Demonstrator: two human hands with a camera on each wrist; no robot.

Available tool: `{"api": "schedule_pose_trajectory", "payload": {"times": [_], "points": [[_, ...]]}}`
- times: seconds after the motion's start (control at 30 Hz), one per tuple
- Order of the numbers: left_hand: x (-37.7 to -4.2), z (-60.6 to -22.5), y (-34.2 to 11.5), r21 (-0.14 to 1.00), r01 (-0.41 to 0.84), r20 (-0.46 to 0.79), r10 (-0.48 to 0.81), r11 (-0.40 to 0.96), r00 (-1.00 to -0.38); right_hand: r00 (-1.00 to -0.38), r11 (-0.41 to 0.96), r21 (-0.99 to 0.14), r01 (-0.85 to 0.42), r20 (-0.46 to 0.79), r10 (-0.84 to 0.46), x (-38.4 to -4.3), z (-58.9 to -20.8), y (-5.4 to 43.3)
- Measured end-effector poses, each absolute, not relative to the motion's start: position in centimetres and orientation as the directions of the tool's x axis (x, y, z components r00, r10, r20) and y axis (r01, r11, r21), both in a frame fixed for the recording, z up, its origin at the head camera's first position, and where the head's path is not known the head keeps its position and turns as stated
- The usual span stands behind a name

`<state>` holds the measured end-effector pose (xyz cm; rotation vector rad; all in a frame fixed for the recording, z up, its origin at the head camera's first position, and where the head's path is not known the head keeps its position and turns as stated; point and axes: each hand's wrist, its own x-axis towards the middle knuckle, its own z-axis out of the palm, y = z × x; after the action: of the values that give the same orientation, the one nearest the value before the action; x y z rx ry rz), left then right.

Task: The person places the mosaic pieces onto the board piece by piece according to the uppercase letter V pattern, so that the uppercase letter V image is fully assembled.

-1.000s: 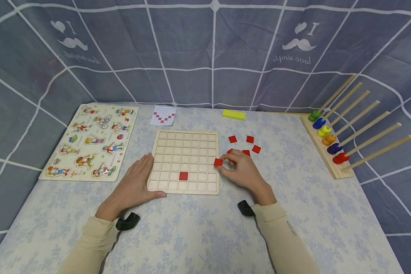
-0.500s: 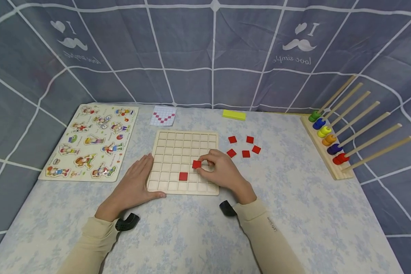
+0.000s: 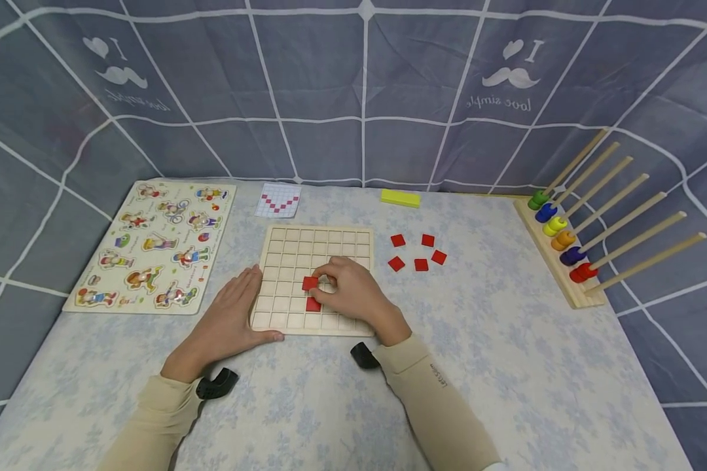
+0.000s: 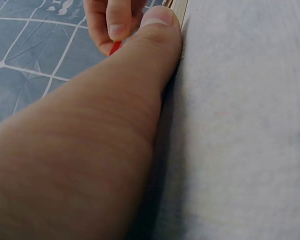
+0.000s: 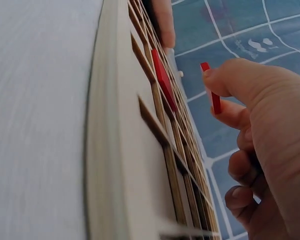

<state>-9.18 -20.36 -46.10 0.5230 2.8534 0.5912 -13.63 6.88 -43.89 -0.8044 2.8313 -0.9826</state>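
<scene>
My right hand pinches a red square tile between thumb and forefinger. In the right wrist view that pinched tile is held on edge, raised off the wooden grid board. A second red tile sits in a cell of the board, near its lower middle. My left hand rests at the left side of the grid board, fingers straight along that edge and thumb at the front left corner. In the left wrist view the left thumb lies against the board's edge.
Several loose red tiles lie right of the board. Behind it are a patterned paper card and a yellow block. A picture puzzle board lies at left; a peg stand with coloured rings stands at right.
My right hand has carried the pinched red tile leftward from the board's right edge to over its middle, near the seated tile. My left hand has stayed at the board's left side.
</scene>
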Motion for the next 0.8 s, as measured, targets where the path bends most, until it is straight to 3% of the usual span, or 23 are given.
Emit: {"api": "schedule_pose_trajectory", "payload": {"times": [0.8], "points": [[-9.1,-46.1,-20.4,0.416,0.307,-0.095,0.377,0.856,-0.921,-0.861,0.772,-0.446,-0.453,-0.006,-0.508,-14.1,-43.5,3.9]]}}
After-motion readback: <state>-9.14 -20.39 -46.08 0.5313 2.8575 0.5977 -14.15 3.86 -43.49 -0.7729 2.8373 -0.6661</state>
